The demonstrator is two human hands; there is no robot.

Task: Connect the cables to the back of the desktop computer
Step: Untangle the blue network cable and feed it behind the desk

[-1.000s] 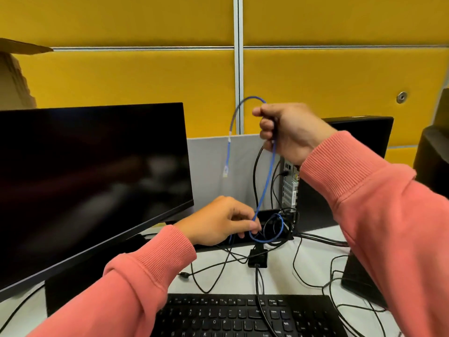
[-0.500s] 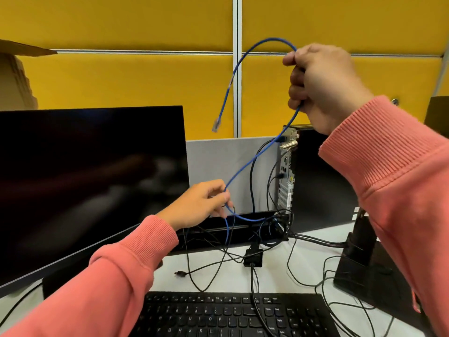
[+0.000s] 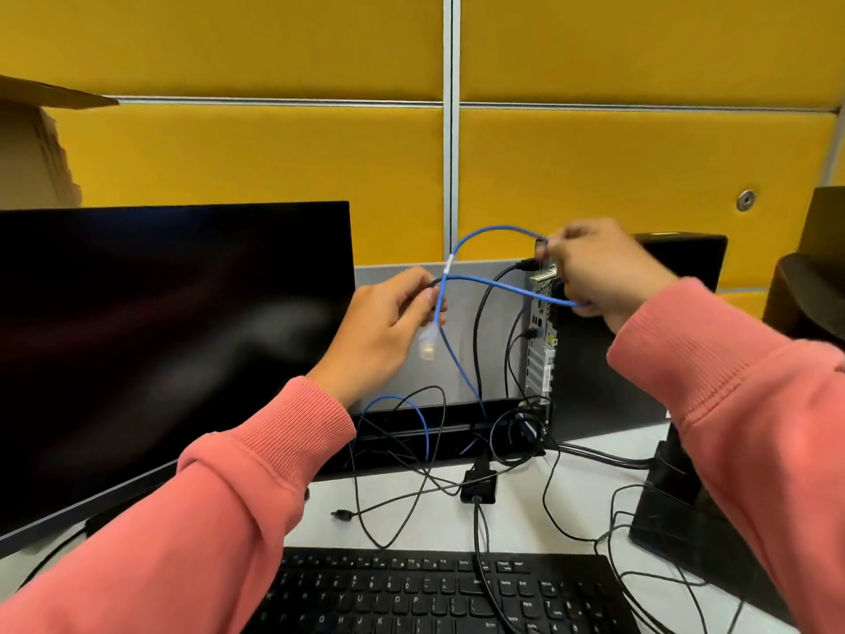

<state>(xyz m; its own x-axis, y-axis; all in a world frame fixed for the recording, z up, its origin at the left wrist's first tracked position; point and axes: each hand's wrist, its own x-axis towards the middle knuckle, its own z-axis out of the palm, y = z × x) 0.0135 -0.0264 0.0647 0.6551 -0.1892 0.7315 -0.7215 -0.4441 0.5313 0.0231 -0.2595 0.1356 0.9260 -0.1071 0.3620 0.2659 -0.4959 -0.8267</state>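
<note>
A blue network cable [image 3: 498, 230] loops in the air between my hands. My right hand [image 3: 599, 272] grips it just in front of the desktop computer's back panel [image 3: 540, 340]. My left hand [image 3: 384, 327] holds the cable near its clear plug [image 3: 427, 345], which hangs down beside my fingers. The black computer tower [image 3: 640, 340] stands at the back right with black cables plugged into its rear. More of the blue cable [image 3: 423, 423] trails down behind the desk edge.
A dark monitor [image 3: 160, 350] fills the left side. A black keyboard [image 3: 434, 592] lies at the front. Loose black cables [image 3: 411, 491] and a small black adapter [image 3: 478, 489] lie on the white desk. A second black unit [image 3: 676, 510] stands at right. Yellow partition panels [image 3: 640, 176] rise behind.
My right hand has come down from high up to the computer's back panel, carrying the cable. My left hand rose and now holds the cable near its plug end.
</note>
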